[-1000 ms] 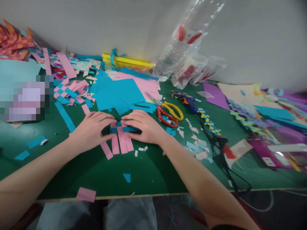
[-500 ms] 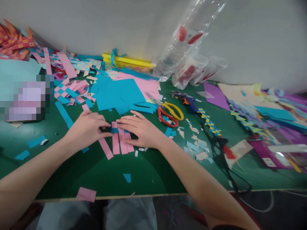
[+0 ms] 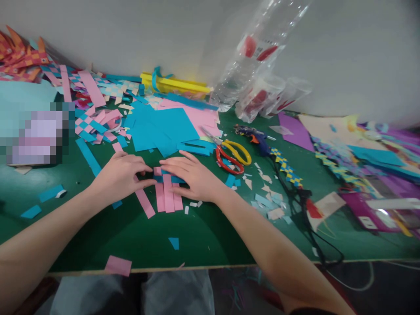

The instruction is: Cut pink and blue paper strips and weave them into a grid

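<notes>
Pink paper strips (image 3: 168, 199) lie side by side, crossed near their tops by a blue paper strip (image 3: 158, 179). My left hand (image 3: 121, 175) is at the left edge of this weave, its thumb and index finger curved with a gap between them, fingertips at the blue strip's end. Spread over the right part of the weave, my right hand (image 3: 197, 177) presses down with fingers apart and hides some of the strips. A loose pink strip (image 3: 145, 204) slants out from under my left hand.
Scissors (image 3: 229, 155) with red and yellow handles lie beyond my right hand. Blue sheets (image 3: 167, 127) are stacked behind the weave. Further right are a glue gun (image 3: 259, 142) with its black cord, and paper scraps (image 3: 269, 199). Plastic cups (image 3: 259, 96) lean on the wall.
My left hand has shifted slightly right. The middle pink strip now lies over the blue strip, and the left pink strip has moved a little right. My right hand stays nearly in place.
</notes>
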Demonstrator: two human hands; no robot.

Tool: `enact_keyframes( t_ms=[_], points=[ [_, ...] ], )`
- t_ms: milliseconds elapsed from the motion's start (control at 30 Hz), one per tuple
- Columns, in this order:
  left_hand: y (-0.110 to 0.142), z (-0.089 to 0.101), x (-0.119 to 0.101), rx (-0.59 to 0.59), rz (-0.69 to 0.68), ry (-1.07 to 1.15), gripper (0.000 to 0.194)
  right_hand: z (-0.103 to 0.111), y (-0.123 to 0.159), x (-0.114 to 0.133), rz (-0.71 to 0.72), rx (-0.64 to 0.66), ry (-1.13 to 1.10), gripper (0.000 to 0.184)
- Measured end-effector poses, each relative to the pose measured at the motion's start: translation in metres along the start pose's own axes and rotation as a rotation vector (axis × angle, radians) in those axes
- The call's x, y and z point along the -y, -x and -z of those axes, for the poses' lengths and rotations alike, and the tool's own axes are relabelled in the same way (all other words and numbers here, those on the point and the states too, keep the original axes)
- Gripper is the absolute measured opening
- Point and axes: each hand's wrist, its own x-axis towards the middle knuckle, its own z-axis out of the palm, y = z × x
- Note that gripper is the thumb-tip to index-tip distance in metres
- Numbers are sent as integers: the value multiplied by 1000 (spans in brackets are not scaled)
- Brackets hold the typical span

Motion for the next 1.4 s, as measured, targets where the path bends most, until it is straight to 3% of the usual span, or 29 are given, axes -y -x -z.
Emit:
enact_keyframes(
  t_ms=[100, 200, 400, 567, 1133, 1400],
  points=[
    [0, -2, -1, -76, 8, -25, 34, 4, 1, -6, -46, -150, 41, 31],
    [-3, -6, -6, -113, -19, -33, 38, 7, 4, -14, -91, -211, 96, 20],
    [-7, -20, -16, 29, -228, 11, 51, 9, 9, -28, -77, -172, 9, 16],
    [-5, -27, -15, 133, -254, -9, 58, 9, 11, -33, -102, -120, -55, 23],
    [-4, -24, -11, 129, -245, -8, 52, 9, 12, -34, -127, -97, -72, 16],
    [-5, -21, -9, 28, -206, -31, 51, 16, 10, -27, -101, -165, -182, 18]
  ],
)
